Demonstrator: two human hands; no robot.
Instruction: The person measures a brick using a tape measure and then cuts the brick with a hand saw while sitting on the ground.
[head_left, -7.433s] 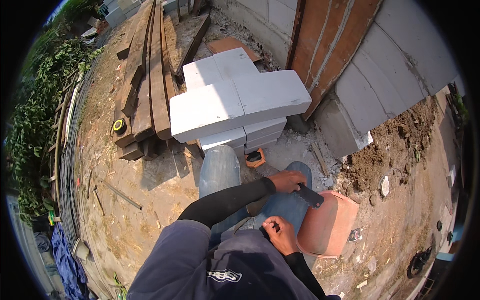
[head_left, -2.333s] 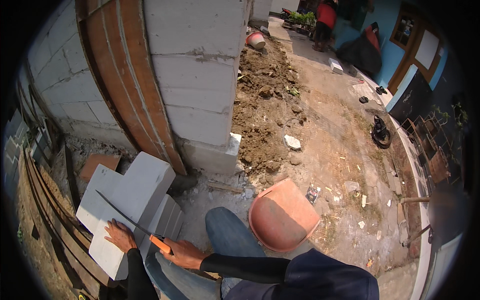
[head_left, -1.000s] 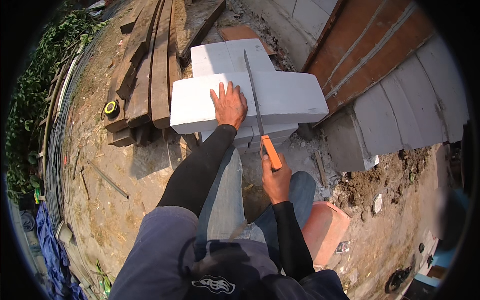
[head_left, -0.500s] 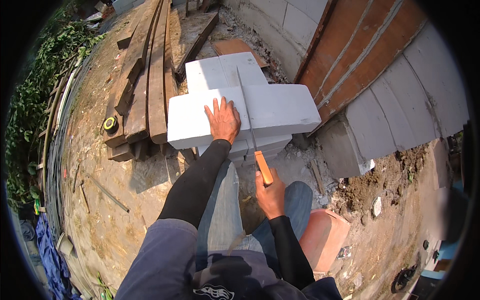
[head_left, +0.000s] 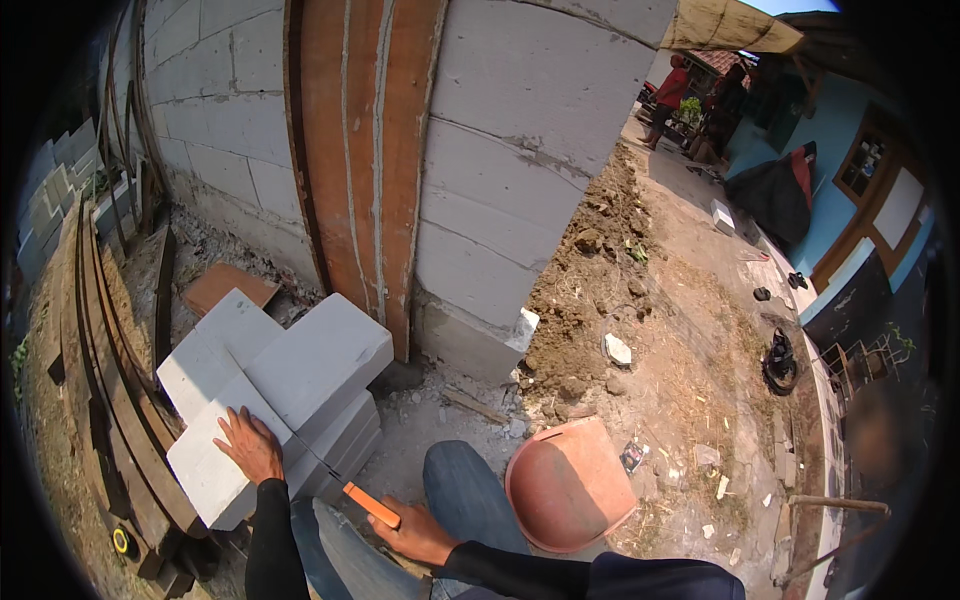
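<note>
A long white block lies across a stack of similar pale blocks. My left hand presses flat on its top, fingers spread, close beside the saw blade. In my right hand is the orange handle of a hand saw, gripped with the fingers wrapped round it. The thin blade runs from the handle across the block's top, and I cannot tell how deep it sits. My knees are just on the near side of the stack.
Wooden beams lie at the left with a yellow tape measure on them. A block wall with a brown wooden panel rises beyond the stack. A reddish plastic tub stands right of my knees. Other people are far off.
My view has swung to the right, so the stack now appears farther left and the yard shows. My left hand stays on the block, and my right still grips the saw.
</note>
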